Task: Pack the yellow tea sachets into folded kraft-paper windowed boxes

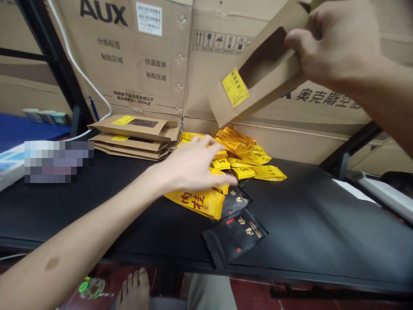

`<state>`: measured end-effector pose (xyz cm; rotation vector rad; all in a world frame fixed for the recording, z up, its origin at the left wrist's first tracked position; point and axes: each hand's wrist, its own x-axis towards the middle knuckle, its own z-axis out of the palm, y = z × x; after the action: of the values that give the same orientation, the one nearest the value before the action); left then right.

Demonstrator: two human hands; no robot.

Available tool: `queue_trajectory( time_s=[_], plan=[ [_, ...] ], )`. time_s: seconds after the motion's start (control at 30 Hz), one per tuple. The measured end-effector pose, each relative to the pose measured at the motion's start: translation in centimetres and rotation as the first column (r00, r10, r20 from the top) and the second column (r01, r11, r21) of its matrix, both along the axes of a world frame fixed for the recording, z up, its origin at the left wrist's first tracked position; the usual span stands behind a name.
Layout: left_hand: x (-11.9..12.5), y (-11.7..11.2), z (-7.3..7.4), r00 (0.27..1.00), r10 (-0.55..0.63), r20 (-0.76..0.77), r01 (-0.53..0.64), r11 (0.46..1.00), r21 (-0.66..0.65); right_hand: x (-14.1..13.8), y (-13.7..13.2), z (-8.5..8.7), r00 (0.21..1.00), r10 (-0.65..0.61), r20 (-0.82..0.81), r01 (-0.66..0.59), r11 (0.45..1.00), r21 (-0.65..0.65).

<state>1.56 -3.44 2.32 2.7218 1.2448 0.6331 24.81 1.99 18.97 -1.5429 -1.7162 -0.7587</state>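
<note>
My right hand (332, 47) is up at the top right, shut on a kraft cardboard box (261, 73) with a window cut-out and a yellow label, tilted downward over the pile. My left hand (193, 163) lies spread over a heap of yellow sachets (238, 150), its fingertips touching them and holding none. A large yellow packet with red characters (193, 202) sits just below that hand. Two black packets (234, 230) lie next to it at the front.
A stack of flat kraft boxes (134, 137) stands left of the heap on the black table (290, 215). Large AUX cardboard sheets (145, 56) stand behind it. A white cable (80, 73) runs down at the left, and a pixelated patch (58, 161) covers something there.
</note>
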Motion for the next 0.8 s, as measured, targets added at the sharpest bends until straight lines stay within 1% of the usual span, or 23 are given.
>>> queue_trajectory(
  time_s=[0.07, 0.1, 0.17, 0.27, 0.37, 0.43, 0.5, 0.57, 0.63, 0.7, 0.77, 0.8],
  plan=[
    [0.6, -2.5, -0.8, 0.995, -0.027, -0.1, 0.016, 0.994, -0.107, 0.3, -0.1, -1.2, 0.999, -0.004, -0.034, 0.004, 1.0, 0.015],
    [0.9, -3.3, -1.4, 0.989, -0.032, -0.145, 0.011, 0.99, -0.143, 0.5, -0.2, -1.9, 0.999, -0.008, -0.049, 0.01, 1.0, 0.025],
    [1.6, -3.8, -2.9, 0.976, -0.033, -0.218, -0.01, 0.981, -0.193, 0.8, -0.5, -3.2, 0.996, -0.012, -0.087, 0.016, 0.999, 0.048],
    [2.6, -2.6, -4.5, 0.968, -0.037, -0.248, -0.015, 0.979, -0.203, 1.6, -0.7, -5.1, 0.988, 0.018, -0.154, 0.0, 0.993, 0.12],
    [3.8, -1.0, -5.1, 0.968, -0.064, -0.242, 0.015, 0.98, -0.196, 2.9, -0.4, -6.6, 0.973, 0.106, -0.207, -0.055, 0.97, 0.235],
    [4.9, -0.3, -5.3, 0.972, -0.072, -0.222, 0.033, 0.984, -0.173, 3.9, 0.0, -7.3, 0.962, 0.148, -0.231, -0.07, 0.947, 0.314],
    [6.1, 0.0, -5.6, 0.977, -0.054, -0.205, 0.031, 0.993, -0.114, 4.7, 0.2, -7.9, 0.953, 0.168, -0.251, -0.059, 0.919, 0.389],
    [7.0, 0.1, -5.8, 0.982, 0.001, -0.188, 0.003, 1.0, 0.018, 5.2, 0.0, -8.5, 0.946, 0.198, -0.257, -0.063, 0.889, 0.455],
    [7.6, 0.0, -5.9, 0.986, 0.023, -0.166, 0.009, 0.982, 0.188, 5.6, -0.3, -9.2, 0.941, 0.237, -0.243, -0.084, 0.856, 0.51],
    [7.7, -0.2, -5.8, 0.988, -0.016, -0.155, 0.064, 0.948, 0.312, 5.6, -0.7, -10.3, 0.923, 0.29, -0.252, -0.103, 0.819, 0.564],
    [7.6, -0.3, -5.7, 0.988, -0.055, -0.147, 0.104, 0.929, 0.355, 5.3, -0.9, -11.7, 0.89, 0.35, -0.293, -0.107, 0.785, 0.611],
    [7.6, -0.3, -5.8, 0.988, -0.06, -0.14, 0.106, 0.929, 0.354, 5.0, -1.0, -12.5, 0.863, 0.388, -0.322, -0.12, 0.778, 0.617]
  ],
)
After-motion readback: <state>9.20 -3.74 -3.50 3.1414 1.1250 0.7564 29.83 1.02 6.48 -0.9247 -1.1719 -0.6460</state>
